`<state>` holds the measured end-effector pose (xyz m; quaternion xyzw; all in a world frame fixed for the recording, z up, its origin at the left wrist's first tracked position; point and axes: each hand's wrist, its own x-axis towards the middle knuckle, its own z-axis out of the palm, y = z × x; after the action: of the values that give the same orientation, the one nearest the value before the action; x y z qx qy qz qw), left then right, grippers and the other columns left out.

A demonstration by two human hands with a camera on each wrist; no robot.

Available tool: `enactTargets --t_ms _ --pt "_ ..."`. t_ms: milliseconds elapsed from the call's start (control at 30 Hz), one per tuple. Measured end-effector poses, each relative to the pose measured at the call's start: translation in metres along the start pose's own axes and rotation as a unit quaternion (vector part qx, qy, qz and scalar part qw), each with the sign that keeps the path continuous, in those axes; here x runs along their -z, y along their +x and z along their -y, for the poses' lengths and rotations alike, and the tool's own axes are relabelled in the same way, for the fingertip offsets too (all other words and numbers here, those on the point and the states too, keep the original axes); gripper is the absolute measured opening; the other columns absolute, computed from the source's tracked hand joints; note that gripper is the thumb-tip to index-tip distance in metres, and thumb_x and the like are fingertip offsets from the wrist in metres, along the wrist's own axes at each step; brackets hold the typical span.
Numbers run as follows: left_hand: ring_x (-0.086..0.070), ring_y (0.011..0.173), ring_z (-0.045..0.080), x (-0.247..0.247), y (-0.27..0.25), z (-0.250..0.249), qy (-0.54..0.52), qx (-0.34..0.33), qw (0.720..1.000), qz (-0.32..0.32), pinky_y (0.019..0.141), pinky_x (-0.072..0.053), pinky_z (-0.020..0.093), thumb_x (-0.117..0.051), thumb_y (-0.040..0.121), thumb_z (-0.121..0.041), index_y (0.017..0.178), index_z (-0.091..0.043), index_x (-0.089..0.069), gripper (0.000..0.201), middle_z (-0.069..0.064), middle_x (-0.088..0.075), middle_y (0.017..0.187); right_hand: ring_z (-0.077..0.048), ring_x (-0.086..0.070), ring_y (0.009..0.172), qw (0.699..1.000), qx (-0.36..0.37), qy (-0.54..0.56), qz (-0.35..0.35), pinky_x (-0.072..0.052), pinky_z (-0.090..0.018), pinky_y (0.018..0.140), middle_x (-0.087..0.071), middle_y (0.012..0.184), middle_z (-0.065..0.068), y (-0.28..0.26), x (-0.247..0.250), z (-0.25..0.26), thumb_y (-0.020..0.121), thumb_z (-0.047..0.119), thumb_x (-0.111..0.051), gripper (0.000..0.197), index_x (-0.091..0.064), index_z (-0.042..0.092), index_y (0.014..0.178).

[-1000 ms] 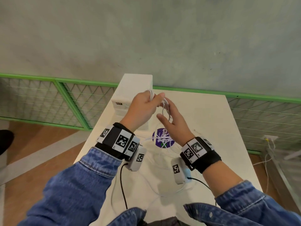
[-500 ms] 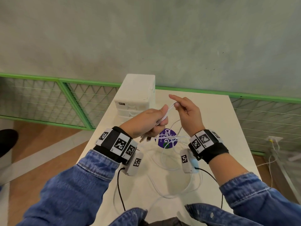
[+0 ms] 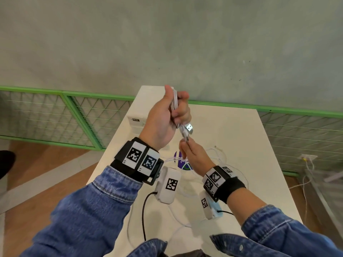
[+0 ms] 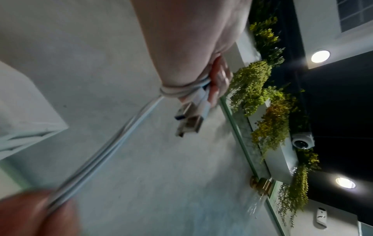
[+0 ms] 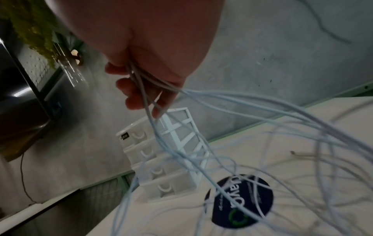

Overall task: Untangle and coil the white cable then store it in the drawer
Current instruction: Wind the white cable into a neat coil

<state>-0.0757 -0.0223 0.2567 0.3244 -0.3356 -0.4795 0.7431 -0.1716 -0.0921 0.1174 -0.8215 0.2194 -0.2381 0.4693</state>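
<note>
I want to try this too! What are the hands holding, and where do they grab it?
Both hold the white cable. The left hand grips the gathered strands near the USB plugs; the right hand pinches the strands just below.

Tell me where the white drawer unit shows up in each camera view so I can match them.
Head: white drawer unit left of centre, mostly hidden behind the left hand.
Left wrist: pale box at the left edge, too blurred to confirm.
Right wrist: centre, drawers shut.
Shared landmark: the white cable.
</note>
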Motion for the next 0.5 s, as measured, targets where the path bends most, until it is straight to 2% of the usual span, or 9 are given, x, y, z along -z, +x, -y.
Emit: enactTargets --t_ms 67,133,200,267,333,400,433,467,500 --pt "-0.027 0.040 0.006 0.000 0.005 -0.008 0.015 -0.070 0.997 -0.036 0.049 -0.025 0.022 -0.014 0.102 -0.039 0.094 -0.007 -0.055 0.053 -0.010 -0.033 0.046 -0.009 -0.041 0.057 1.000 -0.008 -0.001 0.022 -0.038 -0.027 0.061 -0.047 0.063 0.000 -0.004 -0.001 -0.006 0.099 0.022 -0.032 0.029 -0.041 0.026 0.072" --pt "-0.032 0.045 0.006 0.005 0.008 -0.012 0.046 -0.133 0.987 -0.077 0.053 -0.029 0.021 -0.016 0.103 -0.035 0.105 -0.008 -0.054 0.047 -0.010 -0.036 0.051 -0.009 -0.040 0.056 0.999 -0.001 -0.024 0.036 -0.036 -0.027 0.060 -0.046 0.063 0.003 -0.007 -0.002 -0.006 0.099 0.024 -0.033 0.031 -0.039 0.034 0.070" --pt "-0.037 0.053 0.008 0.014 0.010 -0.009 0.148 -0.197 0.961 -0.123 0.057 -0.033 0.021 -0.021 0.103 -0.028 0.111 -0.010 -0.052 0.038 -0.007 -0.038 0.058 -0.013 -0.044 0.059 0.998 0.007 -0.038 0.045 -0.037 -0.031 0.061 -0.049 0.065 0.001 -0.008 -0.001 -0.003 0.097 0.031 -0.034 0.026 -0.044 0.034 0.073" --pt "-0.041 0.061 0.005 0.023 0.009 -0.003 0.294 -0.256 0.909 -0.148 0.063 -0.037 0.021 -0.024 0.102 -0.021 0.113 -0.001 -0.048 0.033 0.003 -0.044 0.067 -0.020 -0.050 0.065 0.999 0.023 -0.030 0.034 -0.040 -0.032 0.064 -0.056 0.071 -0.011 -0.008 0.001 0.002 0.094 0.036 -0.035 0.024 -0.052 0.027 0.080" --pt "-0.043 0.066 0.002 0.033 0.008 0.003 0.427 -0.279 0.849 -0.137 0.070 -0.039 0.022 -0.028 0.100 -0.019 0.109 0.006 -0.046 0.032 0.018 -0.055 0.089 -0.022 -0.052 0.065 0.999 0.048 -0.008 0.013 -0.040 -0.028 0.062 -0.057 0.073 -0.017 -0.009 0.005 0.008 0.092 0.035 -0.038 0.025 -0.056 0.024 0.081" --pt "-0.044 0.064 0.008 0.044 0.009 0.007 0.567 -0.240 0.782 -0.094 0.069 -0.040 0.029 -0.030 0.100 -0.021 0.110 0.005 -0.049 0.034 0.019 -0.059 0.110 -0.023 -0.052 0.063 0.997 0.071 0.006 0.004 -0.041 -0.027 0.061 -0.056 0.071 -0.018 -0.009 0.007 0.014 0.092 0.037 -0.038 0.025 -0.057 0.026 0.079" --pt "-0.047 0.062 0.014 0.048 0.009 0.008 0.644 -0.196 0.736 -0.074 0.066 -0.040 0.031 -0.029 0.099 -0.025 0.110 0.003 -0.051 0.038 0.018 -0.063 0.109 -0.024 -0.052 0.064 0.997 0.081 0.005 0.003 -0.041 -0.028 0.062 -0.056 0.071 -0.017 -0.009 0.007 0.017 0.091 0.039 -0.038 0.025 -0.056 0.028 0.079" --pt "-0.051 0.059 0.021 0.051 0.007 0.009 0.706 -0.146 0.691 -0.051 0.062 -0.040 0.033 -0.026 0.099 -0.031 0.111 0.001 -0.052 0.042 0.018 -0.066 0.100 -0.024 -0.053 0.065 0.996 0.092 0.001 0.001 -0.042 -0.030 0.063 -0.056 0.070 -0.016 -0.009 0.008 0.019 0.091 0.040 -0.037 0.026 -0.057 0.028 0.079" --pt "-0.053 0.058 0.025 0.053 0.005 0.010 0.739 -0.097 0.666 -0.026 0.059 -0.040 0.034 -0.025 0.099 -0.034 0.111 -0.001 -0.053 0.045 0.016 -0.067 0.090 -0.024 -0.053 0.065 0.995 0.102 -0.006 -0.003 -0.042 -0.031 0.064 -0.057 0.070 -0.015 -0.009 0.009 0.021 0.090 0.040 -0.036 0.028 -0.057 0.026 0.080"
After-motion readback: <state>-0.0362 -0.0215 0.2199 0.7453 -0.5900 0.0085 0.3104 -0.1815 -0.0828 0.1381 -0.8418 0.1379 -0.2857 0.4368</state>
